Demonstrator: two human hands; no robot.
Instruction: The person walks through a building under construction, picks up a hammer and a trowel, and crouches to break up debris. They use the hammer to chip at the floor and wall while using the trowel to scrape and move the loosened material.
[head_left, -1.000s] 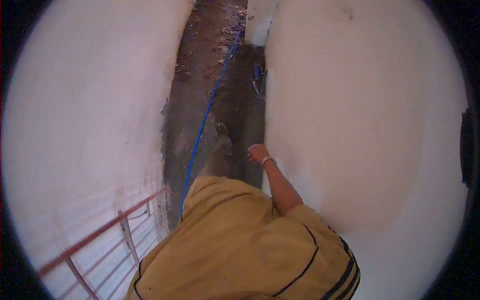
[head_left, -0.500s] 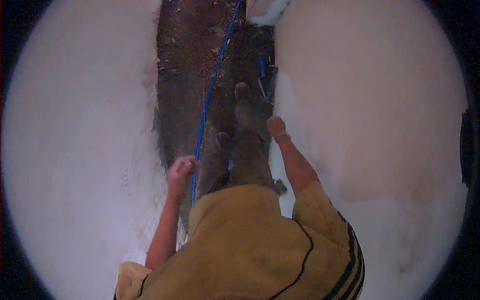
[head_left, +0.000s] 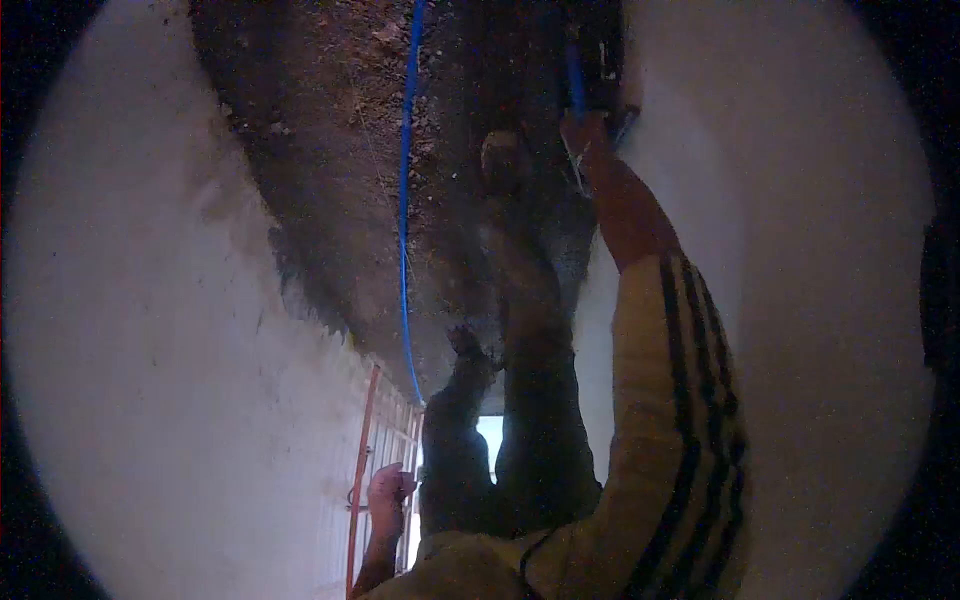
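Observation:
My right hand (head_left: 587,135) is stretched forward by the right wall, its fingers closed around the lower end of a blue handle (head_left: 575,78). Thin metal parts of this tool show beside the hand; the rest of it is dark and hard to make out. My left hand (head_left: 390,484) is low at the left, near my hip, with its fingers curled and nothing visible in them. A blue hose (head_left: 405,190) runs along the dirt floor (head_left: 330,170), to the left of my legs.
Pale walls stand at the left (head_left: 130,300) and right (head_left: 800,250). Behind my left hand is a red-framed metal grille (head_left: 364,450). One shoe (head_left: 500,155) is forward on the dirt, the other foot farther back. Bright light shows between my legs.
My body has bent lower, and my right hand has moved forward from beside the wall onto the blue handle. My left hand has moved back, away from the hose. The grille has come into view.

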